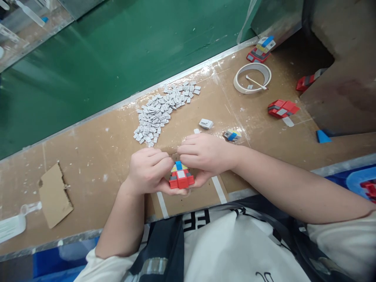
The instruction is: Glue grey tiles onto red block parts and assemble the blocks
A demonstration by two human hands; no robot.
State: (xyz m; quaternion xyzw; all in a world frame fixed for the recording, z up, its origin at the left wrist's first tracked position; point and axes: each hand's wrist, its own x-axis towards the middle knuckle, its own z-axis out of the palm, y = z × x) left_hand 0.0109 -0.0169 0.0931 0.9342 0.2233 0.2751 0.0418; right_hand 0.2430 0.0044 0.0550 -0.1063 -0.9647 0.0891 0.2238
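Between my two hands is a small toy part (181,177), red at the near end with grey sides, a white panel, and yellow and blue further up. My left hand (151,170) pinches its left side, thumb beneath the red end. From the right, my right hand (205,154) grips the same part with curled fingers that partly hide its top. Just beyond the right hand lie a grey-white block (206,123) and a small white, yellow and blue piece (232,135).
Small grey tiles (155,113) form a heap beyond my hands. A tape roll (237,83) encircles a cotton swab. Red toy parts (283,109) lie at the right, near a blue wedge (323,136). Torn cardboard (55,197) and a white bottle (13,228) rest at the left.
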